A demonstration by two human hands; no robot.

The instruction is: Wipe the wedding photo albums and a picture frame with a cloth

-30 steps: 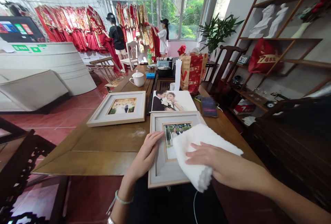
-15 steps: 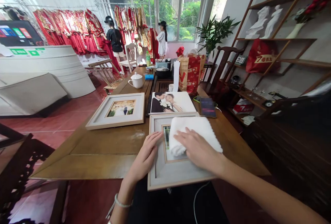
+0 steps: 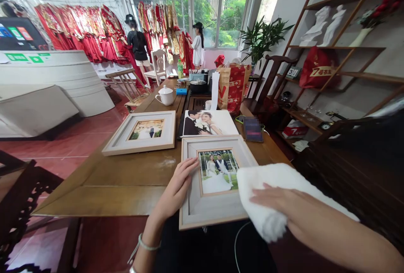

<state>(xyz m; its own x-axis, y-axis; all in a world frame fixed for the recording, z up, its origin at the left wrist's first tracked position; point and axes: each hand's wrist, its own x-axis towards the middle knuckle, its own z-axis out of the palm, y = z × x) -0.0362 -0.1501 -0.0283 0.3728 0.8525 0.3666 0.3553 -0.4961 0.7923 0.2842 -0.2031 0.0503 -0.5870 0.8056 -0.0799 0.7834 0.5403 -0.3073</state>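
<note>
A picture frame (image 3: 192, 205) with a pale wood edge and a wide grey-white mat lies at the table's front edge, its near end overhanging. Inside it is a wedding photo (image 3: 217, 172) of a couple outdoors, now uncovered. My left hand (image 3: 181, 180) rests on the frame's left side, fingers stretched flat towards the photo. To the right, my right hand (image 3: 274, 199) holds a folded white towel (image 3: 265, 176) at the frame's right side. The towel is partly blurred and droops past the edge. The underside of my right hand's grip is hidden.
A second framed photo (image 3: 142, 130) lies at left, and an unframed wedding print (image 3: 221, 122) lies behind. A phone (image 3: 253, 129), a lidded white cup (image 3: 165, 95) and a paper bag (image 3: 233, 88) stand around them. Two people are by the red garments (image 3: 85, 33).
My right hand has swept the towel rightwards off the photo, uncovering the couple. The towel has spread out. My left hand stays on the frame.
</note>
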